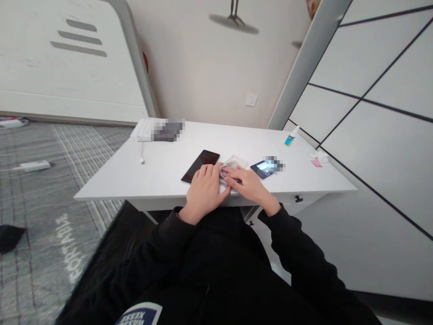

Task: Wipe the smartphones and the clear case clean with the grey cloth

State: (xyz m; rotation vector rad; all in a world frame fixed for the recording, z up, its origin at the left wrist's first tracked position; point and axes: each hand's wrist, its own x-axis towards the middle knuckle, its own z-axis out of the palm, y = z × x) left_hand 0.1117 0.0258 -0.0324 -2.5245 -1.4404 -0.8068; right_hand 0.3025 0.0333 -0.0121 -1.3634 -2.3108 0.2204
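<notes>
A clear plastic case (239, 160) lies near the front edge of the white desk, partly covered by my hands. My left hand (204, 189) rests at its left side, with the thumb and index finger about its edge; the grip is partly hidden. In my right hand (247, 183) a crumpled grey cloth (224, 169) is pressed against the case, fingers bent over it. Just beyond my left hand is a dark-screened tablet (202, 163), lying flat. A phone (262, 169) with its screen lit lies to the right of my right hand.
On the white desk (115, 180), a white bundle (144, 130) and a blurred dark item sit back left, near a white cable end (142, 160). A small bottle (291, 137), tissue (321, 156) and pink packet (316, 163) are at right. A wardrobe (379, 135) stands beside the desk.
</notes>
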